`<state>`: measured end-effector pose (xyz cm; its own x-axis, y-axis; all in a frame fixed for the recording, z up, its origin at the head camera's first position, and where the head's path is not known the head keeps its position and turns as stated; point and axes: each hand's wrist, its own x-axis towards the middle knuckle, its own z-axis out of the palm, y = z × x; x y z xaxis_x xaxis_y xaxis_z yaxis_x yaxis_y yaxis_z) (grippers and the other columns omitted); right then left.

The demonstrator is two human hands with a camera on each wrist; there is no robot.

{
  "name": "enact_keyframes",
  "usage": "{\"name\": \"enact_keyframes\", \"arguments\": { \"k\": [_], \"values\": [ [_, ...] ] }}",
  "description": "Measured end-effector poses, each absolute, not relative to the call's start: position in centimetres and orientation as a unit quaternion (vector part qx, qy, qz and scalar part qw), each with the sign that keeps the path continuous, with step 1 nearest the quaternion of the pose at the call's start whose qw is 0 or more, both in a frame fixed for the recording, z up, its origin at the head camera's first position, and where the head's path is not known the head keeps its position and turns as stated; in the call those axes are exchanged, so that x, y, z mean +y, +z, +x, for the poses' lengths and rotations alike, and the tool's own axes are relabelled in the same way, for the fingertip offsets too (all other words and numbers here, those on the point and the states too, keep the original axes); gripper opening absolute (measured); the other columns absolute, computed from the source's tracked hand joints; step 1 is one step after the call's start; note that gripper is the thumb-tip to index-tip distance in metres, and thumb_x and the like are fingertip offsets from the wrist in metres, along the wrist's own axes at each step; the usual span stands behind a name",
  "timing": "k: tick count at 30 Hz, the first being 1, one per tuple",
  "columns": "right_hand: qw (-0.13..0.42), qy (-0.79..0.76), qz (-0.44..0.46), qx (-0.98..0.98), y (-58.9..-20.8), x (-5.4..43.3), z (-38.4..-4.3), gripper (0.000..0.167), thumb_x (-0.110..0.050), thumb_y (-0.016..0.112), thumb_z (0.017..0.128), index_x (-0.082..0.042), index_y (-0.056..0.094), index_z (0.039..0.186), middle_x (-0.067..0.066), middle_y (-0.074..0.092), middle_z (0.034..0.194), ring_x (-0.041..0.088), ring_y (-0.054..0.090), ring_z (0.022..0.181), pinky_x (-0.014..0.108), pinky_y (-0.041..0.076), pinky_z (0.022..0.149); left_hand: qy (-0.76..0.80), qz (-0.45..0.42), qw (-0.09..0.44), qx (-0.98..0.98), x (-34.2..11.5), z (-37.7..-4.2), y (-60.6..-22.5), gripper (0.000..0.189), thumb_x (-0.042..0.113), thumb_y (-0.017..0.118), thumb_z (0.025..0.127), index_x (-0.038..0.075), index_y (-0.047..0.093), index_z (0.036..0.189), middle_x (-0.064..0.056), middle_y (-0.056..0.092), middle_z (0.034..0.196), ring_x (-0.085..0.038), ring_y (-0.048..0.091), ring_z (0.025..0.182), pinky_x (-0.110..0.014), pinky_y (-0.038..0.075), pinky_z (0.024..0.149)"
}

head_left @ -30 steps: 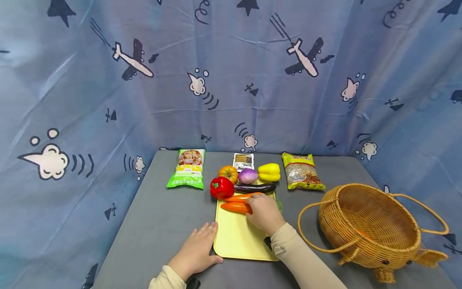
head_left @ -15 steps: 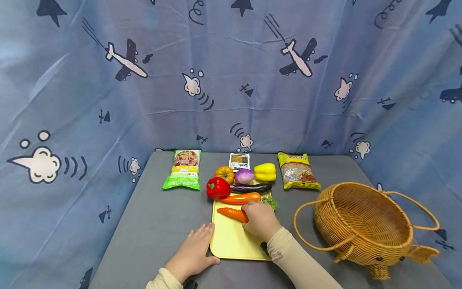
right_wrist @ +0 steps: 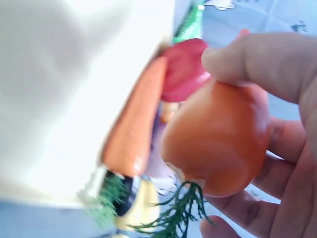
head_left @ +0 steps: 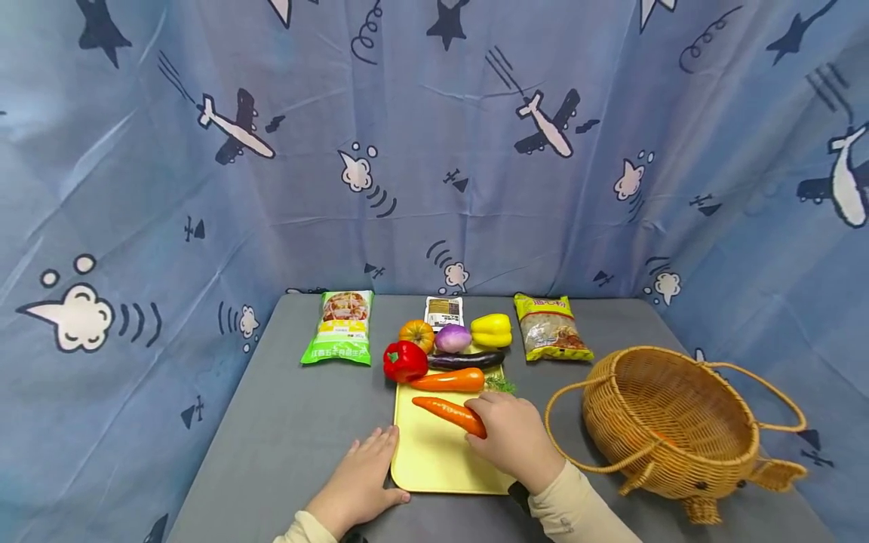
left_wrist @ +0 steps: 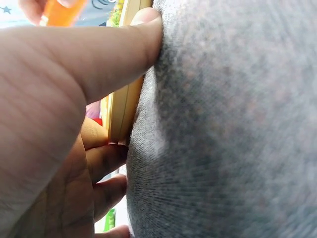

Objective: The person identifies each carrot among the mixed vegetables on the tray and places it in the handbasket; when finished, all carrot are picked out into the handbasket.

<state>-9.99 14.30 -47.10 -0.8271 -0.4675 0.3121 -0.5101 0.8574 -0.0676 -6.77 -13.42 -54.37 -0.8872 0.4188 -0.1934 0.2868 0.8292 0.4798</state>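
My right hand [head_left: 512,434] holds a toy carrot [head_left: 448,413] by its thick end, over the yellow tray [head_left: 434,467]. In the right wrist view, thumb and fingers go round this carrot [right_wrist: 218,139], and green leaves hang from its end. A second carrot [head_left: 451,380] lies on the tray's far part, beside an eggplant [head_left: 465,360] and a red bell pepper [head_left: 405,361]. My left hand [head_left: 360,475] rests on the table at the tray's near left corner, fingers extended; in the left wrist view the thumb lies along the tray's edge [left_wrist: 121,109].
Behind the eggplant sit a pumpkin [head_left: 416,335], a purple onion [head_left: 452,338] and a yellow bell pepper [head_left: 492,330]. Food packets, one green [head_left: 342,328], one white [head_left: 444,311], one yellow [head_left: 551,328], lie farther back. A wicker basket [head_left: 672,422] stands at right, something orange inside.
The right hand has taken hold of the nearer carrot and drawn it away from the other, toward me. The left hand stays at the tray's corner. The head view has shifted slightly.
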Motion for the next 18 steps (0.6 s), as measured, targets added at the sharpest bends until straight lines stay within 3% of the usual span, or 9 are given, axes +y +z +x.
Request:
{"name": "enact_keyframes", "arguments": {
  "k": [9,18],
  "values": [
    [0.161,0.074,0.221,-0.959,-43.2,17.4,-6.5,0.049,-0.036,0.097,0.075,-0.014,0.082,0.116,0.001,0.076,0.107,0.020,0.069,0.088,0.037,0.057,0.069,0.234,0.191,0.140,0.943,-13.4,-6.6,-54.6,0.105,0.050,0.086,0.087,-0.004,0.038,0.163,-0.020,0.040,0.167,-0.044,0.035,0.154,-0.069,0.030,0.120],
    [0.269,0.142,0.271,-0.913,-40.7,19.5,-3.9,0.051,-0.032,0.099,0.073,-0.016,0.082,0.119,-0.006,0.075,0.110,0.015,0.069,0.091,0.040,0.062,0.074,0.242,0.197,0.135,0.940,-13.3,-6.5,-54.3,0.105,0.049,0.087,0.087,-0.006,0.038,0.162,-0.021,0.039,0.167,-0.046,0.034,0.153,-0.070,0.029,0.119]
  ]
}}
